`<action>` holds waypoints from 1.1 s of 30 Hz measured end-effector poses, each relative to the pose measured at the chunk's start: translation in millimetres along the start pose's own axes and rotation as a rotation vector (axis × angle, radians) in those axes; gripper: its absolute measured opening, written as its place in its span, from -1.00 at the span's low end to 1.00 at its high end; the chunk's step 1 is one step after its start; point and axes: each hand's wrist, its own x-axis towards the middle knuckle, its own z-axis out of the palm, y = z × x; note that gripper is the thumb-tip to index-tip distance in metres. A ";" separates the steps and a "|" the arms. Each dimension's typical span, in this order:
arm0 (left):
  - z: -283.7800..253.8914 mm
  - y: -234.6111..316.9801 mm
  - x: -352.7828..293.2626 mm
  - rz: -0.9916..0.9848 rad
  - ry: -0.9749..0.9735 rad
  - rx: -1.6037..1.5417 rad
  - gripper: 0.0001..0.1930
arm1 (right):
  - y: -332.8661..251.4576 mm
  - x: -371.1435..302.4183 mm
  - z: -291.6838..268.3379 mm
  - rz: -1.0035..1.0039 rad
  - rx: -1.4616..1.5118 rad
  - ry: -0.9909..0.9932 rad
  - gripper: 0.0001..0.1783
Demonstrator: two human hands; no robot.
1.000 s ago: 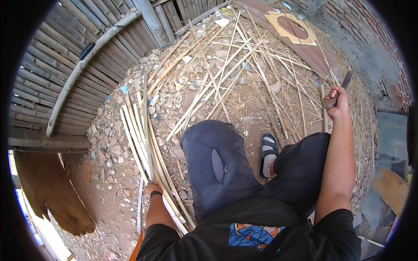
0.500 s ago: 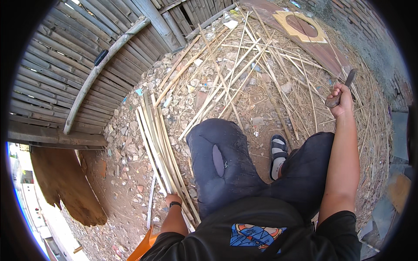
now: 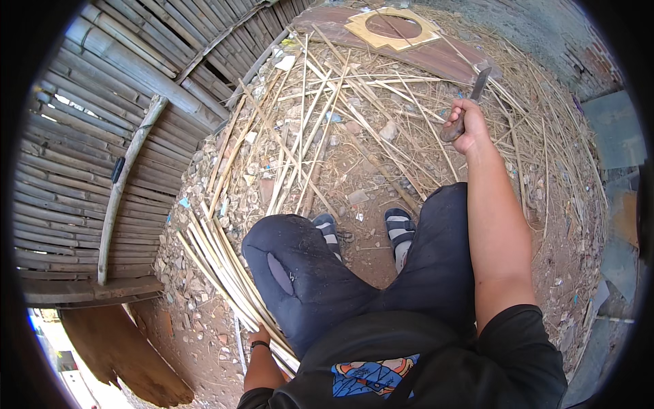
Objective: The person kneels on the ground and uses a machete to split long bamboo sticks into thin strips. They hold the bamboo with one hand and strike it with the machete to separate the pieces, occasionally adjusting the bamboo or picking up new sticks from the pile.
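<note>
My right hand (image 3: pixel 468 127) is closed around the handle of a knife (image 3: pixel 480 85), whose dark, broad blade points up and away. It is held out beyond my right knee, above the scattered strips. Low on the left, my left hand (image 3: pixel 259 335) is at a bundle of pale split bamboo strips (image 3: pixel 221 269) lying beside my left leg. Its fingers appear closed on the strips, though they are partly hidden. A dark band circles that wrist.
Many loose bamboo strips (image 3: pixel 303 123) lie crisscrossed over stony ground ahead. A brown board (image 3: pixel 327 26) and a yellowish panel with a round hole (image 3: pixel 360 28) lie at the back. A bamboo wall (image 3: pixel 61 198) stands left, a brick wall (image 3: pixel 545 41) right. My sandalled feet (image 3: pixel 399 228) are between.
The view has shifted, so the ground and walls sit further left and lower. My left foot has come into sight. Both hands keep their holds.
</note>
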 end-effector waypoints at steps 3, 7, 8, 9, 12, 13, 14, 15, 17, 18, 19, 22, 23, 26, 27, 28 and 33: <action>-8.6 16.2 -12.6 0.083 0.018 0.047 -0.09 | -7.9 -2.2 -5.0 -0.037 0.050 0.045 -0.84; -8.8 12.0 7.4 0.225 0.011 0.107 -0.10 | -21.3 -7.0 -7.2 -0.186 0.261 0.155 -0.90; -7.5 9.0 8.9 0.249 0.016 0.076 -0.09 | -24.3 -9.4 -6.1 -0.240 0.328 0.188 -0.92; -7.3 8.3 10.8 0.250 0.036 0.048 -0.09 | -30.2 -14.1 -8.1 -0.279 0.390 0.251 -0.92; -6.7 9.1 5.0 0.255 0.087 -0.047 -0.09 | -50.2 -10.9 -38.4 -0.435 0.554 0.298 -0.91; -7.2 8.7 4.7 0.291 0.093 -0.013 -0.09 | -58.2 -13.1 -49.9 -0.460 0.581 0.359 -0.90; -4.7 4.2 7.7 0.328 0.097 0.019 -0.09 | -63.9 -14.2 -58.7 -0.463 0.623 0.368 -0.90; -4.5 -3.8 9.8 0.408 0.096 0.069 -0.10 | -68.7 -15.0 -67.7 -0.468 0.666 0.377 -0.89; -8.0 -12.0 0.9 0.450 0.071 0.250 -0.10 | -79.0 -18.7 -80.4 -0.461 0.700 0.418 -0.89; -1.0 -27.0 15.2 0.542 0.085 0.378 -0.07 | -80.4 -14.6 -95.3 -0.435 0.689 0.394 -0.89; -0.7 -24.1 4.1 0.538 0.102 0.323 -0.04 | -75.2 -5.1 -120.1 -0.410 0.676 0.372 -0.88; -22.5 8.5 -70.7 0.588 0.098 0.351 0.10 | -49.5 -14.8 -209.0 -0.271 0.411 0.378 -0.82; -29.6 17.8 -92.9 0.573 0.074 0.365 0.15 | -33.1 -16.8 -249.1 -0.219 0.285 0.407 -0.80; -0.3 -16.9 -65.6 0.787 0.356 0.348 -0.02 | 30.2 -42.5 -304.3 -0.028 -0.030 0.543 -0.83; -1.3 -8.3 -74.4 0.749 0.279 0.310 -0.02 | 51.3 -48.7 -319.6 0.007 -0.136 0.579 -0.84; -3.0 -1.2 -76.6 0.770 0.236 0.328 -0.02 | 69.7 -72.7 -352.0 0.018 -0.195 0.658 -0.87; -5.8 19.0 -89.6 0.801 0.193 0.319 -0.03 | 127.2 -92.4 -402.1 0.182 -0.403 0.840 -0.85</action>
